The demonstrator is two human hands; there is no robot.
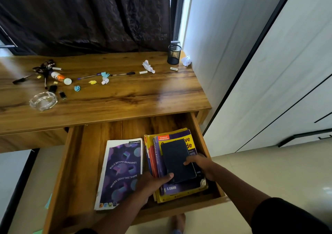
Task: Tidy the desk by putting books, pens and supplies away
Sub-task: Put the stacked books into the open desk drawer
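An open wooden drawer (pixel 82 154) under the desk holds a purple notebook (pixel 120 170) on the left and a stack of yellow and purple books (pixel 179 188) on the right. A small black notebook (pixel 177 159) lies on top of that stack. My left hand (pixel 152 183) grips its near left corner, thumb on the cover. My right hand (pixel 201 165) holds its right edge. On the desk (pixel 125 97) lie pens (pixel 123 74), a glue bottle (pixel 58 76), crumpled paper bits (pixel 148 66) and a black mesh pen holder (pixel 173 54).
A glass ashtray (pixel 43 101) sits near the desk's left front edge, with a small black USB stick (pixel 62 95) beside it. A dark curtain (pixel 86 16) hangs behind the desk. White wardrobe doors (pixel 269 72) stand on the right.
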